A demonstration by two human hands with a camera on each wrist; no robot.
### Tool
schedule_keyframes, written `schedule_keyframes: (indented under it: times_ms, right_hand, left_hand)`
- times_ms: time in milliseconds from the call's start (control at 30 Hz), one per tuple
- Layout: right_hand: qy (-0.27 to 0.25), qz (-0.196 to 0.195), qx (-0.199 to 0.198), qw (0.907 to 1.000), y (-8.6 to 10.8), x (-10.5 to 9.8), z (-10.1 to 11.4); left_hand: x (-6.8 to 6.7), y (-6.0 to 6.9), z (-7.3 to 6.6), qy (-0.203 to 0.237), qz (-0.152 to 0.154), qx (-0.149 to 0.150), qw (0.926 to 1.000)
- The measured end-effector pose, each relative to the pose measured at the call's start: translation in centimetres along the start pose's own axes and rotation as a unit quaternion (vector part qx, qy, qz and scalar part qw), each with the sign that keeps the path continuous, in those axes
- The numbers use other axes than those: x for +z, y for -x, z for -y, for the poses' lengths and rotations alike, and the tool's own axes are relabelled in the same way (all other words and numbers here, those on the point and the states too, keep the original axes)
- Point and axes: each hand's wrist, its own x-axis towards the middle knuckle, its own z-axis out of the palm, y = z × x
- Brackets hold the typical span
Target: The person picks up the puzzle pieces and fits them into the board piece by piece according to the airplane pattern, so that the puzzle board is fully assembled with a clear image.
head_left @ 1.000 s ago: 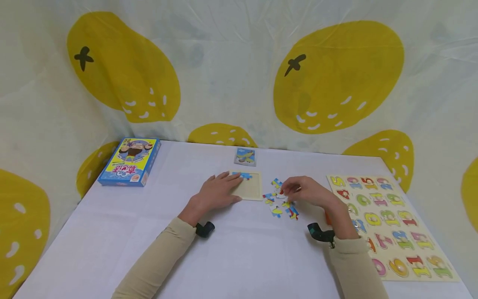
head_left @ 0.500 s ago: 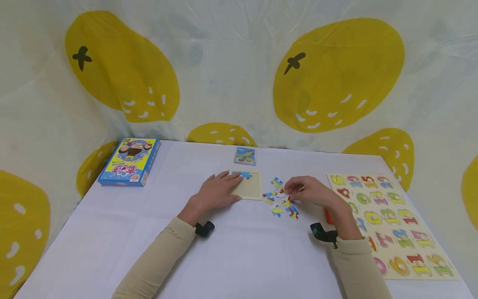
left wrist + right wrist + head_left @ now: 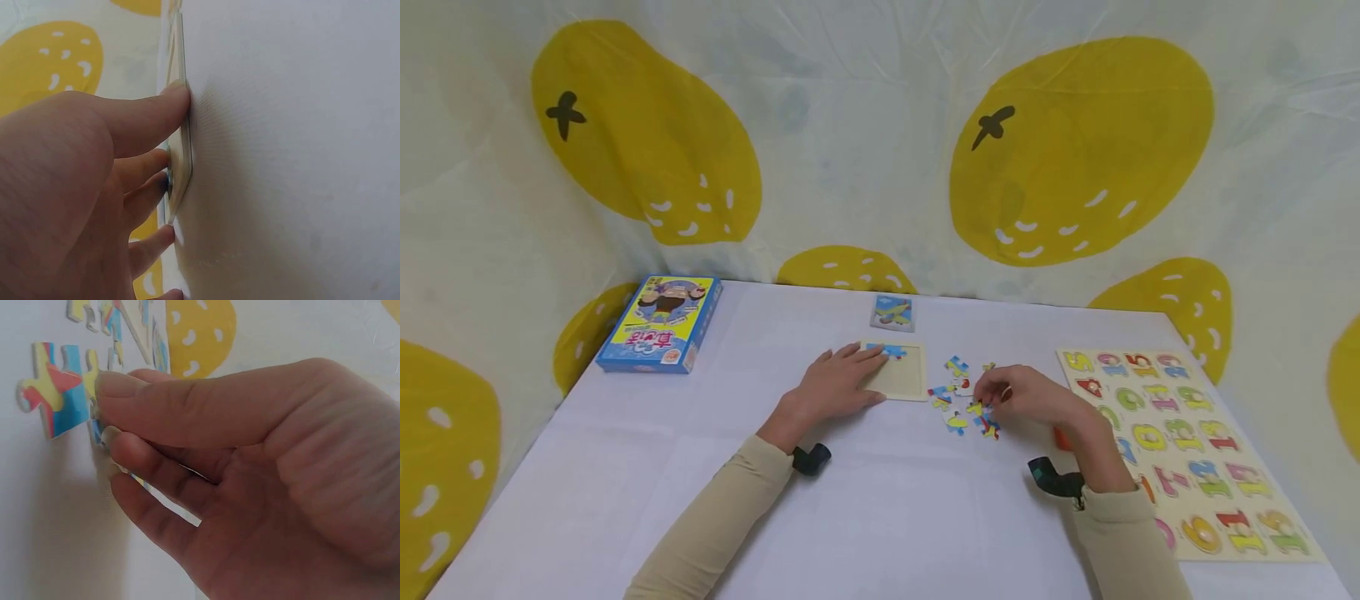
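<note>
My left hand [image 3: 842,383] rests on the left side of a small wooden puzzle tray [image 3: 916,395], thumb at its near edge and fingers extended over it. A strip of blue puzzle pieces [image 3: 895,352] lies along the tray's far side, partly hidden by those fingers. My right hand [image 3: 1026,396] is at the loose jigsaw pieces [image 3: 956,422] right of the tray. In the right wrist view, its thumb and bent fingertips meet a yellow and blue jigsaw piece [image 3: 92,378], mostly hidden behind them; whether they pinch it is unclear. A red, yellow and blue jigsaw piece [image 3: 62,400] lies beside them.
A small picture card [image 3: 892,313] with a plane lies behind the tray. The blue and yellow box [image 3: 659,325] stands at the back left. At the right is a wooden number board [image 3: 1187,454], partly covered by my right arm, with a red object [image 3: 1062,438] near its edge.
My right hand has moved slightly toward me, down to the nearer pieces, uncovering a small piece behind it. The left hand and the tray stay where they were.
</note>
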Motion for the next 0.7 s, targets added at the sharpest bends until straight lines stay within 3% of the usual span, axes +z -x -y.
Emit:
schedule_keyframes:
  times_ms: [200,400,700]
  right_hand:
    - [0.004,0.002,-0.013,0.9999,0.5,1.2,-0.3]
    - [0.055,-0.013,-0.039,0.9976,0.8,2.0,0.0]
    - [0.074,-0.03,-0.021,0.9966,0.8,2.3,0.7]
  left_hand:
    - [-0.1,0.1,-0.1,0.002,0.0,0.0,1.0]
    - [-0.1,0.1,-0.1,0.001,0.001,0.0,1.0]
    - [-0.2,0.2,-0.1,0.008,-0.001,-0.001,1.0]
